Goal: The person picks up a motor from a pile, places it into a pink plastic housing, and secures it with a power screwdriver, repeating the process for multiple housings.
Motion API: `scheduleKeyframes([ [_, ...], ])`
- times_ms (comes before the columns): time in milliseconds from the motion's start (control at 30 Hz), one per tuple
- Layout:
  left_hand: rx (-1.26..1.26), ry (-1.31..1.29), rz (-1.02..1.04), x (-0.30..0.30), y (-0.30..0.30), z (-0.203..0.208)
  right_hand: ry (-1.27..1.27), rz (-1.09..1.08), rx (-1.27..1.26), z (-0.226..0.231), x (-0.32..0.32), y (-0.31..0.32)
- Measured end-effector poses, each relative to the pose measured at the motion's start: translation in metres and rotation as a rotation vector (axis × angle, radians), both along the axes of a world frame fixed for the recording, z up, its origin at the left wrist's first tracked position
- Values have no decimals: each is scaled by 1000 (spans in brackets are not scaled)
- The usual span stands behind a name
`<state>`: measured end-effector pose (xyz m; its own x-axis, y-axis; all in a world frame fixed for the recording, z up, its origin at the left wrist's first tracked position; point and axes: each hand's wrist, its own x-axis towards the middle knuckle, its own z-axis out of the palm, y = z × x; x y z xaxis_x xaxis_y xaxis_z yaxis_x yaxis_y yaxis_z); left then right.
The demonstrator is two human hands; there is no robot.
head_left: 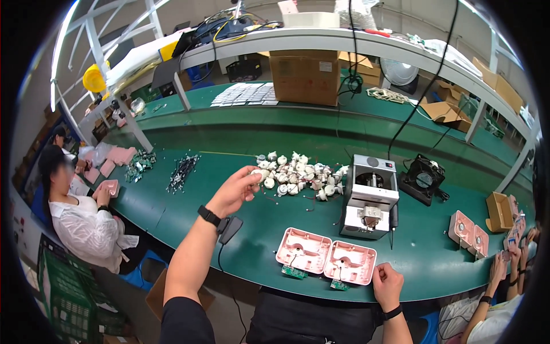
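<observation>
My left hand (236, 188) reaches to the left edge of a pile of small white motors (301, 175) with wires. Its thumb and fingers pinch one round white motor (260, 174). In front of me lie two pink plastic housing shells (303, 251) side by side, open side up. Green circuit boards (295, 272) hang on wires at their near edges. My right hand (388, 283) rests on the table by the right edge of the right-hand shell (350, 262). Its fingers are curled closed, and whatever they may hold is hidden.
A grey-white benchtop machine (371, 198) stands right of the pile, with a black fan (423, 179) beyond it. Small dark parts (182, 172) lie left. Co-workers sit at both sides; more pink shells (470, 234) lie right. A black cable hangs from my left wrist.
</observation>
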<state>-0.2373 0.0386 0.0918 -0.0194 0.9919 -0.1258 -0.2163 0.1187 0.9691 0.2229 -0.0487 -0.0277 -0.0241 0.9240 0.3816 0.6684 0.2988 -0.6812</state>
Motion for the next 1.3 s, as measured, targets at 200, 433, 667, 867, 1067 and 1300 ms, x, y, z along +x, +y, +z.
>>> scheduleKeyframes([
  [200,-94,-234,-192,75,-27,9,371,-292,20,17,9,-6],
  [433,-317,-273,-558,160,-98,-1,355,434,45,117,-57,-15],
  [667,-343,-340,-816,180,-154,-66,510,950,-376,92,-62,-22],
  [867,-428,-489,-731,187,-170,-74,275,677,-161,79,-65,-45],
  [1067,-258,-290,-631,189,-175,-85,215,495,-31,75,-74,-59],
  [1300,-291,-910,-427,199,-174,-94,330,526,131,62,-66,-59],
])
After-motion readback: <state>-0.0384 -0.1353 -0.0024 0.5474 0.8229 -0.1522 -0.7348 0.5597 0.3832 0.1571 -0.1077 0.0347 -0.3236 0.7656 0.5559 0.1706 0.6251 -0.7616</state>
